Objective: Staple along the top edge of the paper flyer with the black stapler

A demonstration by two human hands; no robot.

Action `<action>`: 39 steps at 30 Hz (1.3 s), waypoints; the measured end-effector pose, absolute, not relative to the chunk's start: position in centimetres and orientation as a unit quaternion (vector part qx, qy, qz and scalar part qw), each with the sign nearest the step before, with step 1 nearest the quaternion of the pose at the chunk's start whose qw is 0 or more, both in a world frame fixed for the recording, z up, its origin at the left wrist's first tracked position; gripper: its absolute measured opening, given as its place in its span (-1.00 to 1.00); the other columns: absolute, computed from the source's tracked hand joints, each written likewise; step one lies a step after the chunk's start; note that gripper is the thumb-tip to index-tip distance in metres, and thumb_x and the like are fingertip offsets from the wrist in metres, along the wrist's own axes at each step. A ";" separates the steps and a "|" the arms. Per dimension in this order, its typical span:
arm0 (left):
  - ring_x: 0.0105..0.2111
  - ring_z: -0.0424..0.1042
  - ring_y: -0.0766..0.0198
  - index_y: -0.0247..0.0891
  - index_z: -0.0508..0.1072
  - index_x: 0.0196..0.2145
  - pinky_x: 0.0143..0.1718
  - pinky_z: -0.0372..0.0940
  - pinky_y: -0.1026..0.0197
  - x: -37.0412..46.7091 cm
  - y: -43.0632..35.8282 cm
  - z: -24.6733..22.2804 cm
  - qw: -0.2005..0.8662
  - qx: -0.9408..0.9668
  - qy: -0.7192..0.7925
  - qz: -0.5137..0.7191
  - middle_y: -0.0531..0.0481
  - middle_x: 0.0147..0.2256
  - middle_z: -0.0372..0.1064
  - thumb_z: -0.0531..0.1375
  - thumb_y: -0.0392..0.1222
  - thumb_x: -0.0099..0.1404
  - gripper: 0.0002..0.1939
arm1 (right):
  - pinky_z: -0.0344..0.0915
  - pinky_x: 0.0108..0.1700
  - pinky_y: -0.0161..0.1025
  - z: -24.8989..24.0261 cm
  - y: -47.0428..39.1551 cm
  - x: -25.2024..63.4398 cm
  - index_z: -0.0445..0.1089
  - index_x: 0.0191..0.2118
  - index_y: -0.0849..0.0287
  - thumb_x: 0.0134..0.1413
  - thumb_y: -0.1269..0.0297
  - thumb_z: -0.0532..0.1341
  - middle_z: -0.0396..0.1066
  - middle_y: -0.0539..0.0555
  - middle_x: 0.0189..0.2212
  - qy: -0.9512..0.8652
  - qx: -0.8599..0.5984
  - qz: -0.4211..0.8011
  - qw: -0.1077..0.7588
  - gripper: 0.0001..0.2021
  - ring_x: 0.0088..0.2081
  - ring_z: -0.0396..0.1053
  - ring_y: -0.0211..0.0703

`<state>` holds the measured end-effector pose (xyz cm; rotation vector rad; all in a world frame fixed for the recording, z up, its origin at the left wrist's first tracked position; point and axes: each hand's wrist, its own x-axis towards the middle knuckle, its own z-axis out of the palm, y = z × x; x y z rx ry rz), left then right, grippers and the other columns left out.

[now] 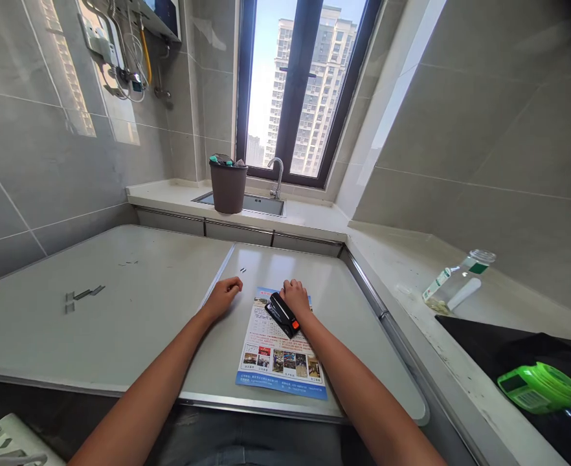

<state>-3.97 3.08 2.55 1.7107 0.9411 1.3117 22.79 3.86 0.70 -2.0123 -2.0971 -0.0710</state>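
Observation:
A printed leaflet (266,343) with photos and a blue border lies on the pale table. On its upper part rests a black stapler (281,316) with an orange-red tab at its near end. My right hand (295,296) lies over the leaflet's upper right, next to the stapler, its fingers curled and their grip unclear. My left hand (224,296) rests closed on the table, left of the leaflet, and whatever it may hold is hidden. Two small staple pieces (243,270) lie beyond my left hand. More strips of staples (89,292) are on the left part of the table.
A brown bin (228,186) full of items stands by the sink (263,204) and its faucet (278,178). On the right counter are a glass jar (455,283) and a green container (539,387). A metal rail (366,285) edges the table's right side.

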 end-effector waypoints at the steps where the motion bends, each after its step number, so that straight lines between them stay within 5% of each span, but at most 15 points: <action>1: -0.40 0.28 0.22 -0.22 0.47 -0.42 -0.26 0.22 0.16 -3.2 2.7 2.3 0.333 0.743 0.367 0.450 0.03 -0.43 0.35 0.16 -0.29 0.20 -0.91 | 0.22 0.00 -0.14 0.7 3.8 22.9 0.40 -0.03 0.13 0.41 0.26 0.08 0.40 0.20 -0.03 -0.716 -0.688 -0.020 0.117 -0.81 0.08 0.28 0.02; 4: -0.11 0.38 0.08 -0.18 0.53 -0.15 -0.01 0.24 0.04 -1.5 1.6 1.7 0.184 0.862 0.353 0.313 -0.07 -0.15 0.48 0.13 -0.30 0.31 -0.79 | 0.20 0.04 -0.12 0.7 3.7 23.0 0.40 -0.03 0.12 0.40 0.27 0.07 0.41 0.20 -0.01 -0.714 -0.690 -0.006 0.123 -0.81 0.10 0.27 0.02; 7: -0.01 0.38 0.01 -0.16 0.51 -0.04 0.02 0.22 -0.02 -0.9 1.2 1.3 0.124 0.893 0.356 0.245 -0.12 -0.03 0.46 0.14 -0.26 0.37 -0.76 | 0.19 0.07 -0.08 1.2 3.9 23.0 0.39 -0.02 0.13 0.40 0.29 0.06 0.41 0.21 0.02 -0.706 -0.696 0.016 0.133 -0.80 0.12 0.28 0.04; 13: 0.02 0.37 -0.02 -0.12 0.51 -0.01 0.03 0.22 -0.04 -1.3 1.5 1.1 0.097 0.901 0.363 0.218 -0.11 0.01 0.43 0.16 -0.24 0.37 -0.74 | 0.21 0.00 -0.11 3.4 3.0 23.5 0.40 -0.09 0.15 0.34 0.19 0.16 0.48 0.17 -0.06 -0.710 -0.681 0.084 0.158 -0.82 0.02 0.38 0.00; 16: 0.02 0.37 -0.01 -0.11 0.52 -0.02 0.04 0.22 -0.04 -1.2 1.4 1.2 0.103 0.899 0.367 0.217 -0.10 0.00 0.43 0.16 -0.22 0.39 -0.76 | 0.26 -0.12 -0.25 3.9 0.8 24.2 0.39 -0.08 0.11 0.41 0.01 0.08 0.51 0.05 -0.15 -0.731 -0.631 0.146 0.213 -0.70 -0.13 0.42 -0.15; 19: 0.01 0.38 0.00 -0.09 0.53 -0.02 0.05 0.22 -0.04 -1.2 1.4 1.4 0.115 0.897 0.367 0.219 -0.10 -0.01 0.42 0.16 -0.16 0.43 -0.78 | 0.27 -0.20 -0.28 3.8 -1.9 25.2 0.38 0.01 0.09 0.25 -0.10 0.24 0.51 0.01 -0.17 -0.745 -0.552 0.252 0.277 -0.60 -0.21 0.42 -0.16; 22: 0.02 0.38 0.01 -0.08 0.54 -0.01 0.06 0.22 -0.03 -1.2 1.3 1.5 0.122 0.896 0.366 0.221 -0.09 -0.01 0.42 0.18 -0.12 0.45 -0.79 | 0.29 -0.12 -0.26 3.9 -4.0 25.7 0.34 0.14 0.06 0.09 0.01 0.40 0.52 0.04 -0.04 -0.773 -0.502 0.285 0.262 -0.46 -0.13 0.44 -0.12; 26: 0.02 0.38 0.01 -0.09 0.53 -0.01 0.06 0.22 -0.01 -1.4 1.4 1.4 0.130 0.896 0.363 0.218 -0.10 0.00 0.41 0.24 -0.04 0.43 -0.77 | 0.22 0.04 -0.19 4.5 -5.0 25.0 0.41 0.13 0.05 0.17 0.26 0.33 0.52 0.09 0.00 -0.802 -0.520 0.172 0.239 -0.60 0.01 0.42 -0.03; 31: 0.03 0.38 -0.02 -0.12 0.50 0.01 0.05 0.24 -0.01 -1.5 1.7 1.1 0.133 0.898 0.358 0.216 -0.11 0.01 0.42 0.30 0.11 0.37 -0.63 | 0.14 0.13 -0.14 4.6 -4.7 24.1 0.44 0.15 0.04 0.24 0.36 0.28 0.52 0.11 0.00 -0.810 -0.526 0.086 0.242 -0.62 0.06 0.37 -0.01; 39: 0.05 0.38 -0.01 -0.10 0.51 0.07 0.08 0.22 -0.03 -1.5 1.6 1.2 0.139 0.899 0.353 0.219 -0.12 0.04 0.43 0.28 0.03 0.39 -0.65 | 0.12 0.16 -0.11 4.1 -3.9 24.6 0.39 0.21 0.05 0.30 0.38 0.23 0.51 0.11 0.08 -0.811 -0.517 0.103 0.253 -0.60 0.12 0.32 -0.03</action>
